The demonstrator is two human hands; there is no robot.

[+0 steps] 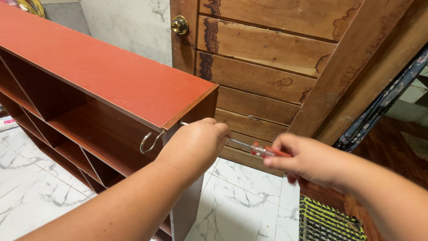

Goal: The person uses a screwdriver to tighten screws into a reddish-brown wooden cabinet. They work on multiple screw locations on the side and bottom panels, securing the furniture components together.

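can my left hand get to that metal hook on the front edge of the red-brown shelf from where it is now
Probably yes. The left hand sits closed by the red-brown wooden shelf's front edge, right beside the curved metal hook, with nothing between them. It does seem busy steadying the shaft of the red-handled screwdriver that the right hand holds.

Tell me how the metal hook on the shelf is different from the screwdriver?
The metal hook is curved and silvery all over; the screwdriver is straight with a red handle. The hook hangs from the red shelf edge, untouched; the screwdriver is held by the right hand and steadied by the left hand. Both are thin metal.
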